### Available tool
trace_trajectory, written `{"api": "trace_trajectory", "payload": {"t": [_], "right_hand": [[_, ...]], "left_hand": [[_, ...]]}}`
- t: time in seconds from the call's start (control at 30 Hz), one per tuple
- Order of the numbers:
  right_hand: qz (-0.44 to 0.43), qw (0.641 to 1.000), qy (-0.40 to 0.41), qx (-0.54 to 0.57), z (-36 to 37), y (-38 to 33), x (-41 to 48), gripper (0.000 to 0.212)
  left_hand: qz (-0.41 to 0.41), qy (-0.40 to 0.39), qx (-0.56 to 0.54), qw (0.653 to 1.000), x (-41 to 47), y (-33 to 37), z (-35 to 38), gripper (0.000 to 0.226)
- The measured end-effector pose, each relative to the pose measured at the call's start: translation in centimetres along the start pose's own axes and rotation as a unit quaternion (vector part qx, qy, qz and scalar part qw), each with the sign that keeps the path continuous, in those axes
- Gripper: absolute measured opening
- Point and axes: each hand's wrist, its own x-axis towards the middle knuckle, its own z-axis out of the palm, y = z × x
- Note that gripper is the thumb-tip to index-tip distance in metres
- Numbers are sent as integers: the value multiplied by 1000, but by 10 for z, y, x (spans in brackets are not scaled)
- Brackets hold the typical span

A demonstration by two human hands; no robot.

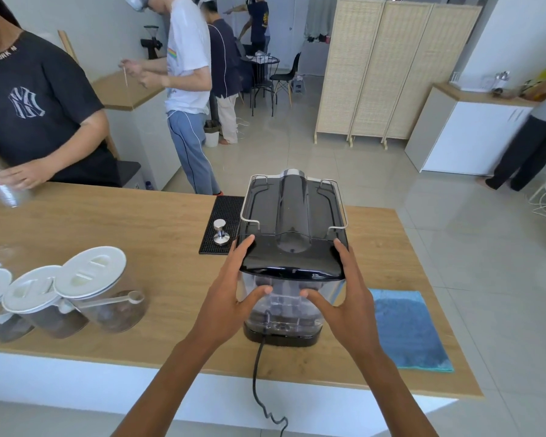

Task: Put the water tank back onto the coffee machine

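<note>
At the centre of the frame the coffee machine [292, 228] stands on the wooden bench [139, 222], its back toward the camera. The clear water tank [282, 305] sits upright against the machine's rear, below the black lid, its base at the machine's black foot. The left hand [234, 291] presses the tank's left side, fingers spread up along the lid edge and thumb across the clear wall. The right hand [349, 294] mirrors it on the right side, thumb on the tank front. Both grips are wide, flat against the tank between them. A black cord [259, 373] hangs from the machine's foot over the bench edge. Left of the machine a tamper [220, 231] stands on a black mat [223, 216]. At lower left are three jars [60, 298] with white lids; at right lies a blue cloth [407, 329].
</note>
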Motion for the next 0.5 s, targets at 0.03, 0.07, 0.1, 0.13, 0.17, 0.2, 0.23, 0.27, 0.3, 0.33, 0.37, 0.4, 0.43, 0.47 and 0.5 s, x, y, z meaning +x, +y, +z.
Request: {"api": "trace_trajectory", "payload": {"t": [0.03, 0.07, 0.1, 0.13, 0.17, 0.2, 0.23, 0.27, 0.3, 0.33, 0.37, 0.4, 0.43, 0.47, 0.5], "right_hand": [[1, 1000, 0, 1, 0, 0, 0, 97], [5, 1000, 2, 4, 0, 0, -1, 99], [15, 1000, 5, 10, 1, 0, -2, 101], [23, 1000, 11, 16, 2, 2, -3, 104], [36, 999, 17, 25, 5, 6, -6, 107], [50, 998, 22, 31, 7, 11, -9, 110], [64, 997, 24, 31, 12, 18, -14, 111], [77, 997, 22, 19, 16, 26, -19, 110], [88, 996, 17, 2, 20, 35, -24, 107], [98, 995, 6, -11, 24, 45, -30, 105], [111, 994, -2, -25, 27, 53, -36, 105], [118, 992, -11, -47, 31, 63, -41, 105], [128, 989, -21, -75, 33, 73, -46, 104], [132, 986, -35, -91, 37, 85, -50, 105], [130, 983, -49, -120, 41, 94, -54, 106]], "left_hand": [[-7, -3, 5, 1000, -1, -2, 0, 86], [-16, -4, 12, 1000, -2, -4, -1, 88], [-23, -4, 17, 1000, -3, -6, -1, 90], [-29, -3, 19, 999, -4, -10, 0, 92], [-34, -1, 18, 999, -5, -12, 0, 95], [-41, -1, 15, 999, -7, -15, 1, 96], [-49, -2, 13, 999, -10, -18, 2, 92], [-54, -1, 12, 998, -14, -23, 4, 82], [-61, -10, 21, 998, -18, -31, 7, 70], [-74, -32, 24, 996, -23, -41, 9, 63], [-90, -51, 28, 994, -27, -51, 13, 66], [-103, -69, 34, 992, -31, -60, 17, 73], [-117, -73, 45, 989, -36, -70, 21, 78], [-136, -70, 52, 987, -42, -80, 25, 82], [-155, -74, 66, 983, -46, -85, 28, 85]]}}
